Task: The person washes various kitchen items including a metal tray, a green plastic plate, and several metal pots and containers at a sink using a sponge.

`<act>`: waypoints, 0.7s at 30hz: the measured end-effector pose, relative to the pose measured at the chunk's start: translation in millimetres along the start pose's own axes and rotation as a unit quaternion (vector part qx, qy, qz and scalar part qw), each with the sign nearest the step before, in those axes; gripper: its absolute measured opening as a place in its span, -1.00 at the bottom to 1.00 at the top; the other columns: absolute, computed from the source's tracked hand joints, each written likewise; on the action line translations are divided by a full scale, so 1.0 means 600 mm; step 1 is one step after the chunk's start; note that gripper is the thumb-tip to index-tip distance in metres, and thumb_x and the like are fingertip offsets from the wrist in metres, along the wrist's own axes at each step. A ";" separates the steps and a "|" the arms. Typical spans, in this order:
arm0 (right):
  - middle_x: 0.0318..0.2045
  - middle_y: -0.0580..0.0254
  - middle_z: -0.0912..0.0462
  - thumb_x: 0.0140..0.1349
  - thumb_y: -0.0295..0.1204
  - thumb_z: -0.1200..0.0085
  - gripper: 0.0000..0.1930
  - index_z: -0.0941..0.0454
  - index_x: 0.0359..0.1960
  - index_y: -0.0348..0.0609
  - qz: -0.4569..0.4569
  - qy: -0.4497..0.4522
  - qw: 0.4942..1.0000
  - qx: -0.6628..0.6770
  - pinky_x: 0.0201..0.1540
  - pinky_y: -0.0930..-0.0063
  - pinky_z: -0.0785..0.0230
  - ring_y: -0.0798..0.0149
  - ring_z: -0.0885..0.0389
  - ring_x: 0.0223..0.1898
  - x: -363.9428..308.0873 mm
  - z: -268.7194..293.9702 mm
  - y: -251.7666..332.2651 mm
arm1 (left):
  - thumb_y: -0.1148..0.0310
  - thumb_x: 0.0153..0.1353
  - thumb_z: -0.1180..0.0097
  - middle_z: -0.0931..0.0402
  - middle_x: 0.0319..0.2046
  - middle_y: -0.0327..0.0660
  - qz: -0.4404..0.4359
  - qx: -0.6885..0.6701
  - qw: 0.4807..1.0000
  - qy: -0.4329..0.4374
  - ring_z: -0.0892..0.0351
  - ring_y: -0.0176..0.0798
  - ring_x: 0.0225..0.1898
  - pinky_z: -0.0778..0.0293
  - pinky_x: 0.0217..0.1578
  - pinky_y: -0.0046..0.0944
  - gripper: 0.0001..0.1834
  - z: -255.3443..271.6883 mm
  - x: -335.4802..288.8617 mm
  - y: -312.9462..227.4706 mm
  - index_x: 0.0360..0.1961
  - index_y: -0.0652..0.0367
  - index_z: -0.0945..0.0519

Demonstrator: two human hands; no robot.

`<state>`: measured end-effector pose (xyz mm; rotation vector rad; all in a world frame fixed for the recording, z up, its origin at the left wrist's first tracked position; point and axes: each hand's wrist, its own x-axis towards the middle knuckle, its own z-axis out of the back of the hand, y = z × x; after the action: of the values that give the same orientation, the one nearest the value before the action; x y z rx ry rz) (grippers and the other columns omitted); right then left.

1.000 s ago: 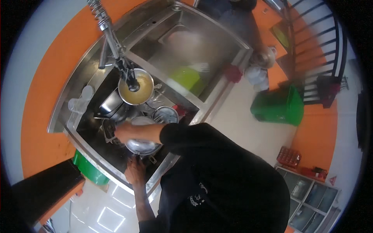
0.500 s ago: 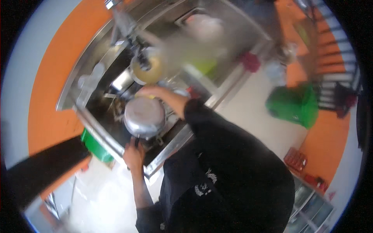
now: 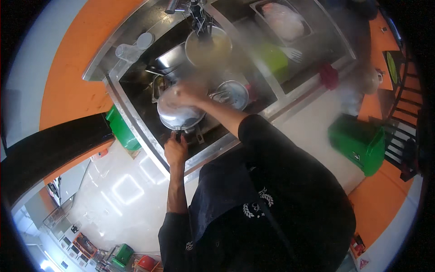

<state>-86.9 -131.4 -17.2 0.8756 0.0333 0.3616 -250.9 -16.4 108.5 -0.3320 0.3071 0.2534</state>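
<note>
Silvery metal pot [image 3: 174, 119] held by its dark handle [image 3: 178, 137] in a steel sink [image 3: 134, 123]

The left hand's [image 3: 175, 148] fingers pinch the slim handle at the pot's near edge, close to the sink's straight metal border. The right hand [image 3: 189, 94] lies over the smooth, rounded pot; it is blurred, so I cannot tell whether its fingers are spread or pressed together. Beyond stand a deep round vessel [image 3: 230, 52] with yellowish contents and a shiny, straight-sided pan [image 3: 172, 59]. A wide bowl [image 3: 239, 93] to the right holds metal utensils [image 3: 221, 96]. Dark basin floor [image 3: 140, 97] leaves room left of the pot; the far side is crowded.
</note>
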 end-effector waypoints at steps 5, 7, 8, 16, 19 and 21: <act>-0.19 0.04 -0.52 -0.12 -0.48 -0.06 -0.75 -0.52 -0.31 -0.17 0.153 -0.037 0.987 0.027 0.10 0.10 -0.17 0.05 -0.48 -0.07 -0.087 0.030 0.151 | 0.26 0.09 -0.08 -0.55 -0.38 0.19 0.018 -0.106 0.994 -0.024 -0.56 0.19 -0.26 -0.45 -0.27 0.01 -0.64 -0.016 0.019 0.045 -0.16 0.31 -0.55; -0.23 0.03 -0.52 -0.10 -0.54 -0.01 -0.73 -0.48 -0.26 -0.14 0.166 -0.175 0.969 0.055 0.07 0.09 -0.20 0.03 -0.48 -0.09 -0.107 0.045 0.148 | 0.26 0.09 -0.09 -0.54 -0.37 0.21 0.028 -0.145 0.988 -0.036 -0.56 0.20 -0.26 -0.45 -0.27 -0.01 -0.65 -0.015 0.012 0.034 -0.19 0.33 -0.55; -0.23 -0.01 -0.50 -0.01 -0.53 0.01 -0.77 -0.46 -0.24 -0.12 0.128 -0.209 0.969 0.024 -0.03 0.08 -0.24 -0.05 -0.47 -0.12 -0.108 0.026 0.115 | 0.27 0.08 -0.10 -0.53 -0.37 0.23 0.035 -0.185 0.981 -0.047 -0.56 0.20 -0.26 -0.45 -0.27 -0.03 -0.65 -0.015 0.006 0.025 -0.22 0.35 -0.56; -0.01 -0.24 -0.37 0.33 -0.33 0.26 -0.62 -0.23 0.09 -0.33 -0.197 -0.285 0.913 0.214 0.09 0.10 -0.18 -0.19 -0.33 0.05 -0.101 -0.078 0.084 | 0.32 0.07 -0.08 -0.51 -0.40 0.32 0.055 -0.171 0.978 -0.107 -0.55 0.23 -0.26 -0.46 -0.27 0.00 -0.56 -0.048 0.018 0.023 -0.10 0.48 -0.47; 0.05 -0.28 -0.28 0.33 -0.39 0.30 -0.58 -0.10 0.17 -0.37 -0.191 -0.258 0.913 0.250 0.15 0.12 -0.11 -0.19 -0.27 0.10 -0.134 -0.106 0.126 | 0.35 0.06 -0.08 -0.51 -0.41 0.32 0.035 -0.179 0.975 -0.129 -0.55 0.23 -0.25 -0.46 -0.27 0.00 -0.54 -0.028 0.032 -0.008 -0.08 0.50 -0.45; 0.07 -0.29 -0.25 0.35 -0.33 0.33 -0.55 -0.09 0.18 -0.38 -0.161 -0.234 0.933 0.223 0.14 0.10 -0.10 -0.20 -0.27 0.10 -0.116 -0.106 0.086 | 0.37 0.05 -0.07 -0.51 -0.41 0.32 0.028 -0.166 0.976 -0.140 -0.55 0.23 -0.26 -0.47 -0.29 -0.01 -0.54 -0.036 0.025 -0.009 -0.07 0.51 -0.43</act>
<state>-178.9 -76.4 -27.6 1.3665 -0.1889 -0.1800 -241.2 -26.3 85.4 -0.6100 -0.0074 0.4043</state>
